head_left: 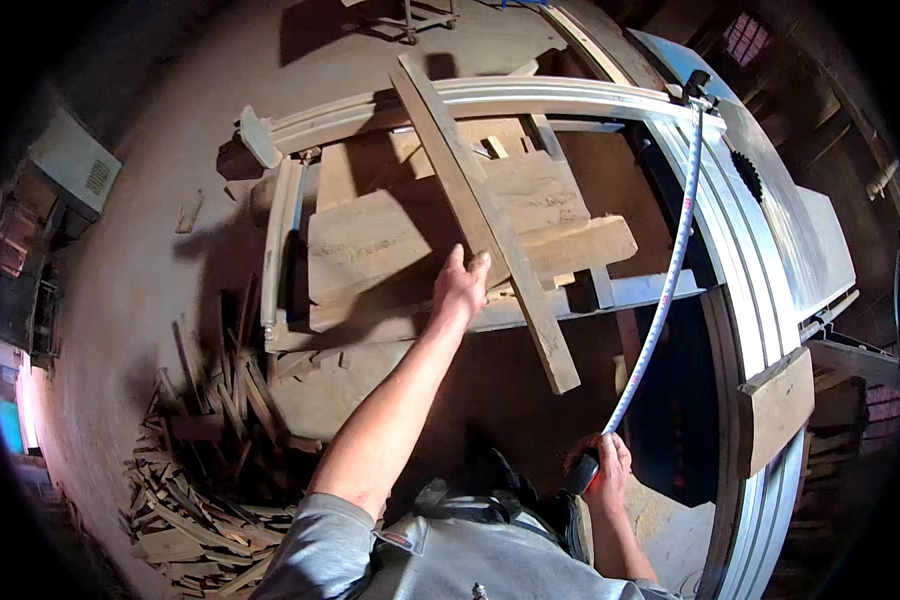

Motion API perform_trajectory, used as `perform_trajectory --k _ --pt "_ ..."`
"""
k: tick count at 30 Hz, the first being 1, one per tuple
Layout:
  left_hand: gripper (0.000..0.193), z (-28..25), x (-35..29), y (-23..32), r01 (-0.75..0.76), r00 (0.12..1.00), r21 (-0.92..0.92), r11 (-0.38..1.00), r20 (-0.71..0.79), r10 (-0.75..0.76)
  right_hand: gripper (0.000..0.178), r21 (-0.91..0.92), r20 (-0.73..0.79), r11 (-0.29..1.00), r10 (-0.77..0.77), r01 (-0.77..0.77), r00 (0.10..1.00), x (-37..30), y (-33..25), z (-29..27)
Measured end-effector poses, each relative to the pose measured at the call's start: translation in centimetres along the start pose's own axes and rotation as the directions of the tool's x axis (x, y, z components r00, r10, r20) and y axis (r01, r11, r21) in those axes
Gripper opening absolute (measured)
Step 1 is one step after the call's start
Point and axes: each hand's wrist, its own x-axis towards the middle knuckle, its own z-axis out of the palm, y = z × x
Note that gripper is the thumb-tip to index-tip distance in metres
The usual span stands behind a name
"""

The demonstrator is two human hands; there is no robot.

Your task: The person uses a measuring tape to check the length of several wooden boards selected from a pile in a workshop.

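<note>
My left hand (461, 290) is at the left edge of a long narrow board (500, 240), its thumb over the edge; the fingers are partly hidden, and it appears to hold the board. This board slants across a metal frame table, its far end over the fence (530, 92) and its near end past the frame's front bar. Low at the right, my right hand (610, 478) is closed around a tape measure (582, 472). Its pulled-out blade (673, 265) curves up to the fence's right end, by a black clamp-like fitting (697, 88).
Wide planks (370, 240) lie on the frame under the board. Right of it runs a silver sliding rail (745, 290), with a dark toothed saw blade (746, 176) beyond. A wood block (776, 412) sits on the rail. Scrap wood (195, 520) is heaped at the lower left.
</note>
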Motion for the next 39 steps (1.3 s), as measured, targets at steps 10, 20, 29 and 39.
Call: perform_trajectory --k 10,20,29,39 --pt "0.046 -11.4 -15.1 -20.4 0.213 0.961 0.269 0.939 0.115 -0.251 0.026 -0.082 0.097 0.996 0.032 -0.024 0.995 1.2 -0.7 1.5" --pt "0.066 -21.7 -34.6 -34.9 0.599 0.584 -0.35 0.72 -0.425 -0.692 0.027 -0.347 0.556 0.937 0.243 -0.044 0.795 2.8 3.1 12.1" --pt "0.029 -23.2 -41.1 -33.5 0.273 0.424 -0.604 0.748 -0.623 -0.658 0.027 -0.448 0.703 0.894 0.343 0.014 0.623 1.7 7.0 23.5" --pt "0.017 -37.3 -45.6 -20.0 -0.296 0.398 -0.531 0.794 -0.824 -0.402 0.022 -0.558 0.673 0.828 0.493 -0.059 0.551 -4.4 13.0 30.8"
